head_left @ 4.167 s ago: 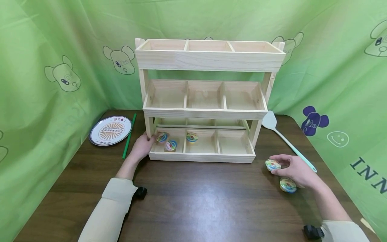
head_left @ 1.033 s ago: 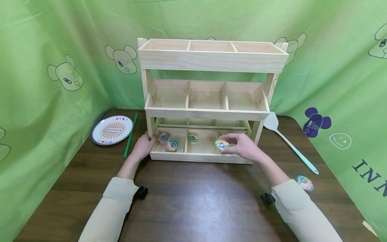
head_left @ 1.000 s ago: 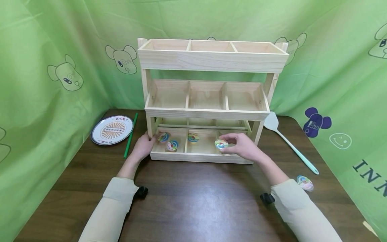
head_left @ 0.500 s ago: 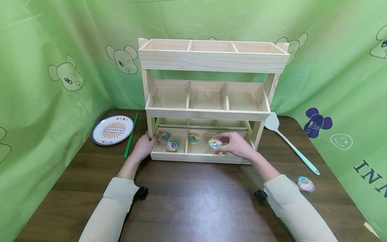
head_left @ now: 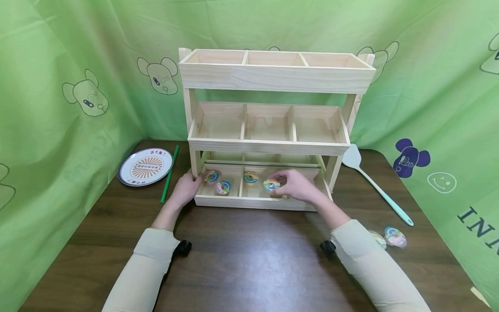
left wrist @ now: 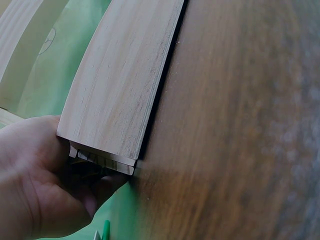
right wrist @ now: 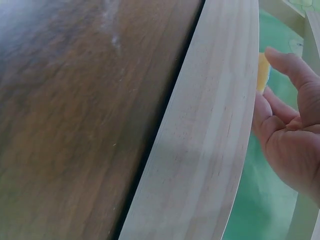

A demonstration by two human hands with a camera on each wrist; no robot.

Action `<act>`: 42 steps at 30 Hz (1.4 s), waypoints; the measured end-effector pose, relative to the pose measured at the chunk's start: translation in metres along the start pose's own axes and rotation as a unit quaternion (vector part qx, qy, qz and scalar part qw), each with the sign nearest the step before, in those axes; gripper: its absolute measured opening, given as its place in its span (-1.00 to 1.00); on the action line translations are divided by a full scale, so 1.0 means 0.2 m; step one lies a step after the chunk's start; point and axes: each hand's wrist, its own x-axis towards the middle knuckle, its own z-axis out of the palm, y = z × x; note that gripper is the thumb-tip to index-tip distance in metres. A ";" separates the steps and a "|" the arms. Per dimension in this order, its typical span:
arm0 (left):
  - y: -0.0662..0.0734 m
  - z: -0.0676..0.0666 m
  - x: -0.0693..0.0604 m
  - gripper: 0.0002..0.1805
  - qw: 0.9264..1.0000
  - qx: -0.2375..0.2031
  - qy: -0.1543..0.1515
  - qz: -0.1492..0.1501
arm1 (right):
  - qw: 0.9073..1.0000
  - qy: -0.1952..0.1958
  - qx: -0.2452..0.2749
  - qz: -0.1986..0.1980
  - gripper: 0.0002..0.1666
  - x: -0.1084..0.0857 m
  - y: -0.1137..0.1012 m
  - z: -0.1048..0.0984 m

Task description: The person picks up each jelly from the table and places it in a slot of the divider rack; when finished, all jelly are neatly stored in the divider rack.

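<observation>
A three-tier wooden rack [head_left: 277, 79] stands on the table, each tier split into three compartments. At its lower left end, the left hand [head_left: 186, 189] grips the bottom tier's side; the left wrist view shows that hand [left wrist: 45, 185] around the tray end [left wrist: 115, 85]. Between thumb and fingers, the right hand [head_left: 295, 185] pinches a small lidded cup [head_left: 271, 184] over the bottom middle compartment. In the right wrist view the cup's yellow side [right wrist: 262, 72] shows at the fingertips of the hand [right wrist: 295, 120]. Another cup [head_left: 251, 177] lies in that compartment, and two cups [head_left: 223, 187] lie in the left one.
A white plate [head_left: 146, 167] and a green stick [head_left: 169, 174] lie left of the rack. On the right lies a pale spatula [head_left: 377, 184]. One cup [head_left: 395, 237] rests on the table near the right sleeve, with another [head_left: 377, 239] partly hidden beside it. Green cloth [head_left: 39, 130] hangs around the table.
From the table at the right, the right hand has carried a cup to the bottom tier, then moved left from the right compartment to the middle one. The left hand keeps its grip.
</observation>
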 end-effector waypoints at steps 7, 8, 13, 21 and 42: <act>0.00 0.00 0.00 -0.41 1.000 -0.002 -0.003 -0.002 | 1.000 -0.001 0.020 0.022 -0.41 0.02 -0.01 0.02; 0.00 0.00 0.00 -0.40 1.000 -0.002 -0.004 -0.001 | 1.000 -0.002 0.020 0.023 -0.41 0.03 -0.01 0.02; 0.01 -0.01 0.00 -0.41 1.000 -0.002 -0.002 -0.002 | 1.000 -0.013 0.011 0.018 -0.39 0.05 -0.01 0.03; 0.00 -0.01 -0.01 -0.39 1.000 -0.007 -0.005 -0.002 | 0.999 -0.025 0.000 0.027 -0.38 0.08 -0.02 0.07; 0.01 -0.01 -0.02 -0.41 1.000 -0.016 -0.006 -0.003 | 0.994 -0.042 -0.098 -0.007 -0.39 0.12 -0.04 0.10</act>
